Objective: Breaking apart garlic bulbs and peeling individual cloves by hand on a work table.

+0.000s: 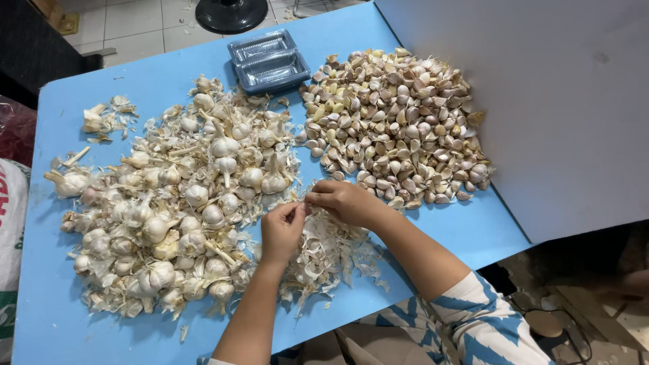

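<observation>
Packaging in the head view amounts to two clear plastic trays (269,59), rectangular, lying side by side at the far edge of the blue table (47,318), and a white sack with red and green print (9,223), cut off at the left border. Left hand (281,230) and right hand (345,201) meet over a heap of papery skins (324,253), fingertips pinched together on something too small to make out, between the pile of whole garlic bulbs (182,209) and the pile of loose cloves (395,122).

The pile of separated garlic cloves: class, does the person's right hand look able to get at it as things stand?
Probably yes. The right hand sits just beside the near edge of the pile of separated garlic cloves, with only bare blue table between them. Its fingers meet the left hand on a small piece, which it would need to free first.
</observation>
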